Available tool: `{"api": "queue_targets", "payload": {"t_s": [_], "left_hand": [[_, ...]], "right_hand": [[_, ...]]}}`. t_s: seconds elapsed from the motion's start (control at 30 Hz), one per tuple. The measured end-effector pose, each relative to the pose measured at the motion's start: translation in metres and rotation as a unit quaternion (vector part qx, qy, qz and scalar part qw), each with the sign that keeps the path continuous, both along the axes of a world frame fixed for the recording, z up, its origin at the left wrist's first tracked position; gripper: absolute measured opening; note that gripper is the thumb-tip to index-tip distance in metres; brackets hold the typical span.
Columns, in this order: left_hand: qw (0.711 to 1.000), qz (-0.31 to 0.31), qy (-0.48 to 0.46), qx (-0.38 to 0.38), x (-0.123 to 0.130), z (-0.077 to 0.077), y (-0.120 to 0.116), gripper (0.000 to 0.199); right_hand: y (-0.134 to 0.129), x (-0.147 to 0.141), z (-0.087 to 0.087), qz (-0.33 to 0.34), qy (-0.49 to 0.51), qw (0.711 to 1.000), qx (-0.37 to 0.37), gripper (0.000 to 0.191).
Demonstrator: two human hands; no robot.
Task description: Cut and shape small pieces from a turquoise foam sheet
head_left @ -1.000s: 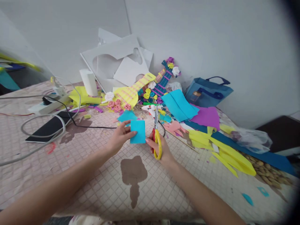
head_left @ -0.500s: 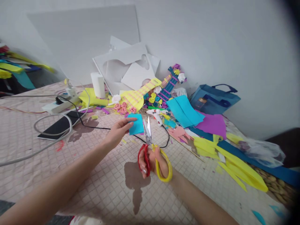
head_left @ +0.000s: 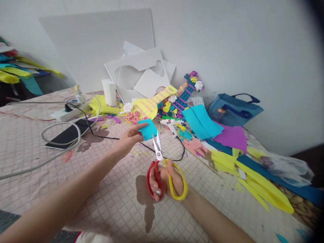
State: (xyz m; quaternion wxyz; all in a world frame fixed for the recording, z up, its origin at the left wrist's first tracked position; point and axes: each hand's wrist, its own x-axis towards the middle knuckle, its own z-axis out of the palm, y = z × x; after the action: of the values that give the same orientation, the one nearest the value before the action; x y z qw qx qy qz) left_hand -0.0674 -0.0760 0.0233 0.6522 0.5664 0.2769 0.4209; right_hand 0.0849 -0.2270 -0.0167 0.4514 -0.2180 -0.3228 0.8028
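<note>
Pinched between the thumb and fingers of my left hand (head_left: 130,137) is a small square of turquoise crepe paper (head_left: 149,130), raised above the table. My right hand (head_left: 164,180) grips a pair of scissors (head_left: 158,153) with one red and one yellow handle loop, fingers through the loops. The blades are parted, and their tips reach the lower right edge of the square; whether paper lies between them I cannot tell. Just beyond lies a white glue gun (head_left: 171,126). A yellow guitar-shaped cutout (head_left: 146,107) trimmed with paper roses (head_left: 133,116) stands farther back.
On the left lie a black tablet-like slab (head_left: 69,133), a power strip (head_left: 67,114) and looping cables. Larger turquoise sheets (head_left: 202,121), purple paper (head_left: 233,136), yellow strips (head_left: 263,184) and a thin stick (head_left: 206,163) spread rightward. A blue bag (head_left: 235,109) and white boards (head_left: 149,82) stand behind.
The scissor blades have tilted leftward and come closer to the turquoise square, with their gap now narrower. The square has turned slightly in my left hand. The whole view has shifted a little.
</note>
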Motion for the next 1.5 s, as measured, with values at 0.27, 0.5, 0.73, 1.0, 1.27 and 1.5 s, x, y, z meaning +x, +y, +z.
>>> {"api": "queue_targets", "payload": {"t_s": [0.27, 0.5, 0.73, 1.0, 1.27, 1.5], "left_hand": [[1.0, 0.006, -0.004, 0.006, 0.0, 0.003, -0.001, 0.054], [0.999, 0.027, -0.013, -0.015, -0.001, 0.01, -0.003, 0.05], [0.999, 0.019, -0.026, -0.029, -0.001, 0.007, 0.002, 0.052], [0.998, 0.01, -0.051, -0.041, 0.0, 0.009, 0.0, 0.051], [0.996, 0.026, -0.074, -0.033, 0.001, -0.002, 0.007, 0.041], [0.997, 0.014, -0.066, 0.023, 0.003, -0.003, -0.002, 0.042]], "right_hand": [[0.001, 0.0, 0.0, 0.001, 0.001, 1.0, 0.017, 0.071], [0.0, 0.001, -0.004, 0.003, -0.011, 1.0, 0.016, 0.071], [0.0, 0.0, -0.004, 0.012, -0.009, 0.999, 0.032, 0.071], [0.0, 0.001, 0.001, 0.005, -0.009, 1.0, 0.029, 0.072], [0.0, 0.0, 0.006, -0.001, -0.014, 1.0, 0.026, 0.074], [-0.001, -0.001, 0.004, -0.003, -0.01, 0.999, 0.032, 0.076]]}}
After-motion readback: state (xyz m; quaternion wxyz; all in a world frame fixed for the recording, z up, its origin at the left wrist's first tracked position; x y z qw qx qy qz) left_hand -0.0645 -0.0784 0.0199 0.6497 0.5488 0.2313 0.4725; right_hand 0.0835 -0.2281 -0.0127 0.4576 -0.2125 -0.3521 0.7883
